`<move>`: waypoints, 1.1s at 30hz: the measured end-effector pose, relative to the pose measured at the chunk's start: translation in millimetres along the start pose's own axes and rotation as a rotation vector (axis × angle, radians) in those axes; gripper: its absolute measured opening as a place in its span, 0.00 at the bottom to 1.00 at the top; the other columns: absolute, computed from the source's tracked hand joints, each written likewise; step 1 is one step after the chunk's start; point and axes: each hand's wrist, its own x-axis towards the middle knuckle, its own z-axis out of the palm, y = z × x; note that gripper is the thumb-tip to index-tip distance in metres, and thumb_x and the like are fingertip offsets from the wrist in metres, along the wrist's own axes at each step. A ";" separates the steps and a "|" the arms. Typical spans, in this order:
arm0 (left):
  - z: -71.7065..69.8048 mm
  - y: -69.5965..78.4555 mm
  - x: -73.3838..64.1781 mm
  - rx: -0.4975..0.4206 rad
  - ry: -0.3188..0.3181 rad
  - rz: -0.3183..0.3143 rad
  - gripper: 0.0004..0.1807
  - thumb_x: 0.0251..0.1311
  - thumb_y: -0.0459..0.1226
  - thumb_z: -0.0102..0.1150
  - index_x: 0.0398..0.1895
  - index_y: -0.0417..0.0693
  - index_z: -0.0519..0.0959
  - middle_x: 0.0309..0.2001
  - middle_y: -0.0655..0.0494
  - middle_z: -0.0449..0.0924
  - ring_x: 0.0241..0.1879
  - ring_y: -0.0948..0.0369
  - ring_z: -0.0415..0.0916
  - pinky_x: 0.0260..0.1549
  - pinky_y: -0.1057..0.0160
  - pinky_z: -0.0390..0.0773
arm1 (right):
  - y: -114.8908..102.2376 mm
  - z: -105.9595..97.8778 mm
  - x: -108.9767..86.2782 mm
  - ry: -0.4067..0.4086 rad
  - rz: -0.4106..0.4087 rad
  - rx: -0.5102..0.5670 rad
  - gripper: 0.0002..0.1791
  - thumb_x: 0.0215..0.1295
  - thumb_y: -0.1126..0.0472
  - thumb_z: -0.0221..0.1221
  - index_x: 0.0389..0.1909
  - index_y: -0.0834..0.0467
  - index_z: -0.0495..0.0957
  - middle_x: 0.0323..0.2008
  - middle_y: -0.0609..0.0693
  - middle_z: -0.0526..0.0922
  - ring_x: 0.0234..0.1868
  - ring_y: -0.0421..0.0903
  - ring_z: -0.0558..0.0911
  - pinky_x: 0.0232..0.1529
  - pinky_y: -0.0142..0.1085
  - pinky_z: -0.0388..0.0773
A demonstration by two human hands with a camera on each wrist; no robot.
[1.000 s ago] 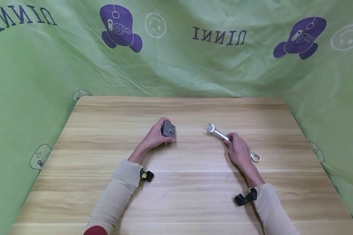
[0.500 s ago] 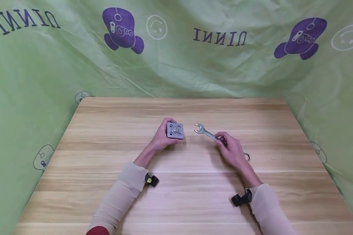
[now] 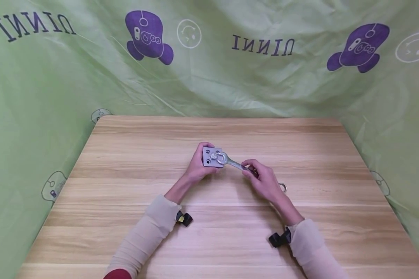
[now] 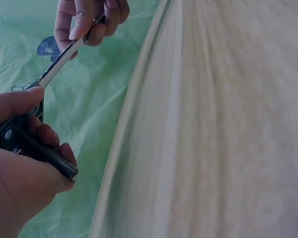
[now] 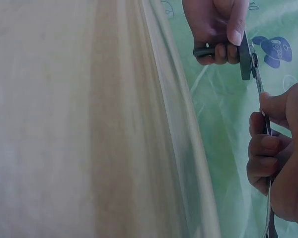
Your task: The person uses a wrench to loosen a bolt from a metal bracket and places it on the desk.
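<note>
My left hand [image 3: 195,167] grips a square grey metal plate [image 3: 208,163] by its edges. The plate has several round holes and a hex bolt head [image 3: 214,155] in its middle. In the left wrist view the threaded bolt shank [image 4: 52,156] sticks out from the back of the plate, between thumb and fingers. My right hand [image 3: 264,183] holds a silver combination wrench [image 3: 234,164] around its handle. The wrench's open end lies over the plate right at the bolt head, and its ring end [image 3: 283,188] shows past the hand. Both things are held above the table.
A wood-grain table [image 3: 209,232] lies beneath the hands. Green printed cloth [image 3: 209,85] hangs behind it and along both sides. Small black cameras [image 3: 280,238] are strapped at both wrists, over beige sleeves.
My left hand has turned the plate so its bolt-head face shows, moving slightly right. The right hand has brought the wrench left, and its open end now meets the bolt head.
</note>
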 end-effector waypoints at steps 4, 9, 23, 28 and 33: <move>2.7 -1.2 -0.5 0.010 -0.004 0.022 0.43 0.35 0.11 0.61 0.60 0.31 0.58 0.58 0.31 0.69 0.48 0.63 0.74 0.43 0.72 0.81 | -2.9 2.8 2.3 -0.016 -0.003 -0.012 0.12 0.65 0.64 0.63 0.50 0.58 0.80 0.25 0.50 0.80 0.22 0.36 0.67 0.24 0.29 0.65; 5.5 -1.7 -0.7 0.021 -0.001 0.029 0.42 0.35 0.12 0.60 0.60 0.32 0.59 0.54 0.40 0.70 0.46 0.63 0.73 0.41 0.71 0.81 | -7.1 4.8 5.2 -0.024 -0.021 -0.075 0.12 0.66 0.62 0.63 0.50 0.56 0.81 0.25 0.48 0.80 0.22 0.36 0.67 0.24 0.30 0.66; 6.2 15.7 -6.7 -0.090 -0.150 -0.074 0.43 0.29 0.14 0.61 0.58 0.33 0.61 0.50 0.53 0.72 0.44 0.62 0.76 0.40 0.69 0.82 | -15.8 -27.0 23.9 -0.104 -0.078 -0.010 0.09 0.60 0.63 0.68 0.41 0.57 0.87 0.34 0.52 0.90 0.25 0.37 0.74 0.27 0.29 0.71; 10.5 22.5 -12.9 -0.202 -0.364 -0.130 0.41 0.27 0.16 0.59 0.54 0.43 0.65 0.45 0.56 0.72 0.40 0.63 0.76 0.36 0.69 0.81 | -16.8 -48.6 27.7 -0.220 -0.066 0.063 0.07 0.59 0.65 0.69 0.39 0.58 0.87 0.32 0.52 0.89 0.25 0.35 0.75 0.27 0.28 0.73; 14.6 21.6 -18.0 -0.356 -0.663 -0.198 0.39 0.27 0.17 0.56 0.50 0.52 0.69 0.45 0.56 0.73 0.40 0.63 0.76 0.35 0.69 0.81 | -17.2 -64.8 27.2 -0.344 -0.132 0.118 0.07 0.56 0.67 0.71 0.36 0.60 0.88 0.31 0.52 0.90 0.25 0.31 0.75 0.26 0.28 0.75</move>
